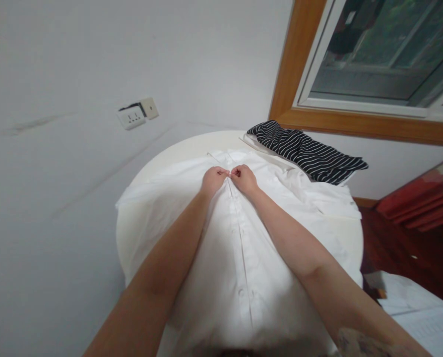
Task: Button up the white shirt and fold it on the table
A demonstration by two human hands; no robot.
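A white button-up shirt [239,258] lies spread front-up over a round white table [176,151], its collar at the far side. A row of small buttons runs down its middle placket. My left hand [214,179] is closed in a pinch on the left edge of the placket, just below the collar. My right hand [244,178] is closed in a pinch on the right edge, facing it. The fingertips of both hands nearly touch over the top of the placket.
A black-and-white striped garment [306,151] lies at the far right of the table. A wall socket [132,117] sits on the white wall at left. A wood-framed window [358,121] is at upper right. Red-brown floor and papers [422,312] lie at right.
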